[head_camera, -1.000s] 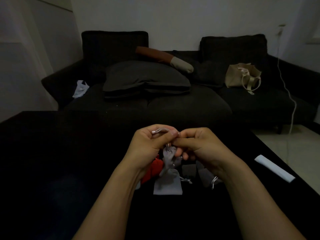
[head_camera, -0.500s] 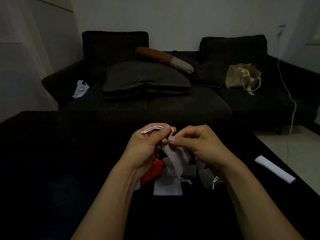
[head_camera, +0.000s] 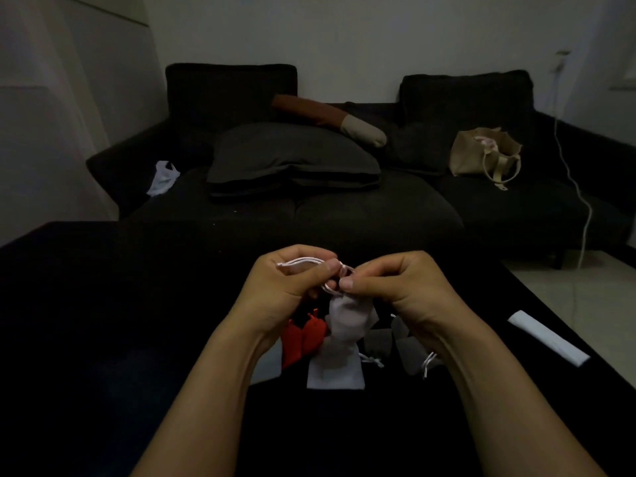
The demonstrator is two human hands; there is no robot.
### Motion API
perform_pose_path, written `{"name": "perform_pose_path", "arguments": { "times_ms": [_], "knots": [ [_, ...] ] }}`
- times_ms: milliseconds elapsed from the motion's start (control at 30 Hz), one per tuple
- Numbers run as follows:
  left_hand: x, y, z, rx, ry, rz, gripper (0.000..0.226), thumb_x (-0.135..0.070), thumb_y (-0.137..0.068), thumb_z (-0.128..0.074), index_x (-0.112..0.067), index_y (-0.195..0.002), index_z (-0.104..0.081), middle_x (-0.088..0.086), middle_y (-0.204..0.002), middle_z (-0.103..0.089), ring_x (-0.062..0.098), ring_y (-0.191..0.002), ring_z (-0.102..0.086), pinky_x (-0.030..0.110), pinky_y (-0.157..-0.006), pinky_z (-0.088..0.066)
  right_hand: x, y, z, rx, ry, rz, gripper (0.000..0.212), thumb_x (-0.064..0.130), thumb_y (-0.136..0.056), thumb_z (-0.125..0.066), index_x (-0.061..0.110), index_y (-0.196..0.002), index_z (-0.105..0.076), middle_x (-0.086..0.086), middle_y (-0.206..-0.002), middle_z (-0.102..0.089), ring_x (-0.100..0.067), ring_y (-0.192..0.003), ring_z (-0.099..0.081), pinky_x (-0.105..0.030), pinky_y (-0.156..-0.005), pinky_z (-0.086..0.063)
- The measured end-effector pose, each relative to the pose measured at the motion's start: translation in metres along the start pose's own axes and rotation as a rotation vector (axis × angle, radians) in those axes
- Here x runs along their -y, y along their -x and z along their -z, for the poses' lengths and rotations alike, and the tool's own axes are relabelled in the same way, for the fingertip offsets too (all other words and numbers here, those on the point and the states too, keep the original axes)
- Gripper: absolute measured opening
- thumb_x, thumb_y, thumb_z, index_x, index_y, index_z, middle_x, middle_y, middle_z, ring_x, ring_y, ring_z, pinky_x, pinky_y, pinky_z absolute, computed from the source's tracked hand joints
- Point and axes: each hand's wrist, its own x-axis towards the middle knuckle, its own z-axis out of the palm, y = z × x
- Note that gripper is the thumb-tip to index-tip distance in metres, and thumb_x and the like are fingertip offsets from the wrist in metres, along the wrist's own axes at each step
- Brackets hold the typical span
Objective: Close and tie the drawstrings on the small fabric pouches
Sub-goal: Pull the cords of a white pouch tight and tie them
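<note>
Pouches on dark table [head_camera: 103, 339], largest to smallest: flat pale pouch [head_camera: 335, 371] lying nearest; two red pouches [head_camera: 304, 335] just left of it; grey pouches [head_camera: 402, 346] to its right; white pouch [head_camera: 349, 318] hangs in air above them, neck up, long axis roughly vertical, body dangling below both hands. Left hand [head_camera: 285, 287] fingers curled, pinching cord loop [head_camera: 303, 262] that runs out leftward; right hand [head_camera: 399, 284] thumb and forefinger pinch cord at neck w/ small loop betw. thumbs; hands abt equally near, so tightening likely means pulling apart sideways.
</note>
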Motion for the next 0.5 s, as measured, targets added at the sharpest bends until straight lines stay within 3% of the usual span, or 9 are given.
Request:
{"name": "perform_pose_path", "arguments": {
  "times_ms": [200,333,433,500],
  "knots": [
    [0.002,0.0,-0.001,-0.07,-0.378,-0.207,0.016,0.003,-0.073,-0.08,-0.011,-0.078,-0.074,0.001,-0.072,-0.075,0.01,-0.07,-0.073,0.017,-0.062,-0.053,0.0,-0.002,-0.008,-0.118,0.182,0.038,0.017,-0.008,-0.066,-0.083,-0.002,-0.071,-0.067,-0.006,-0.057,-0.062,-0.006,-0.052,-0.056,-0.017,-0.051,-0.045],
    [0.007,0.003,-0.008,-0.111,-0.635,-0.418,0.018,0.001,-0.071,-0.082,-0.015,-0.075,-0.077,-0.007,-0.068,-0.074,0.001,-0.064,-0.07,0.014,-0.06,-0.053,-0.01,-0.006,-0.017,-0.244,0.476,0.094,0.022,0.0,-0.07,-0.079,0.016,-0.075,-0.064,0.0,-0.055,-0.057,-0.004,-0.047,-0.049,-0.022,-0.049,-0.042],
    [0.009,0.004,-0.015,-0.138,-0.675,-0.517,0.019,0.002,-0.071,-0.081,-0.015,-0.077,-0.078,-0.012,-0.07,-0.073,-0.002,-0.065,-0.069,0.01,-0.061,-0.05,-0.012,-0.006,-0.019,-0.335,0.631,0.124,0.017,0.011,-0.073,-0.079,0.025,-0.079,-0.07,0.003,-0.051,-0.06,-0.002,-0.047,-0.055,-0.017,-0.047,-0.046],
    [0.01,0.004,-0.017,-0.149,-0.62,-0.503,0.02,0.002,-0.073,-0.081,-0.017,-0.078,-0.077,-0.012,-0.071,-0.073,-0.002,-0.067,-0.07,0.009,-0.061,-0.05,-0.011,-0.006,-0.021,-0.352,0.658,0.117,0.014,0.015,-0.075,-0.077,0.028,-0.077,-0.075,0.005,-0.052,-0.062,-0.004,-0.05,-0.059,-0.024,-0.052,-0.053]
  ]
}}
